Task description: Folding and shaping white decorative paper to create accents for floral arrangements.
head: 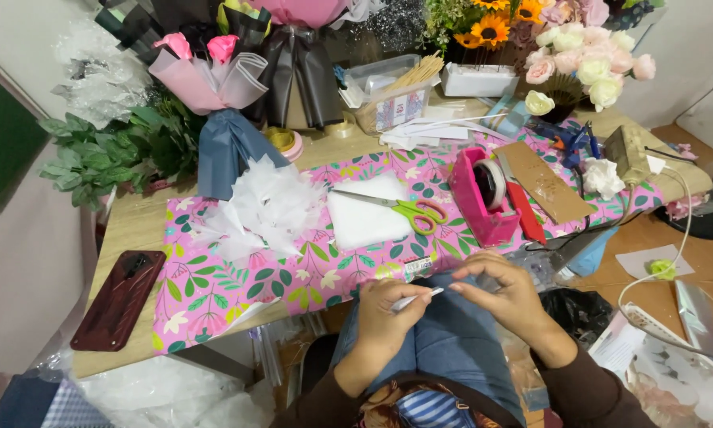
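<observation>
Here the left hand point(392, 313) pinches a thin white strip point(417, 299) over the person's lap, at six o'clock from the counter point(134, 226), fingers clamped on its near end. The right hand point(503, 289) hovers at the strip's three o'clock tip, fingers drawn together; whether they grip it cannot be told. Working it cleanly seems to call for a steady pinch and short, even pulls. At twelve o'clock lie green-handled scissors point(408, 208) on a white sheet point(360, 214); a pink tape dispenser point(483, 198) sits at one o'clock, a dark phone point(120, 297) at nine. Nothing blocks the hands.
</observation>
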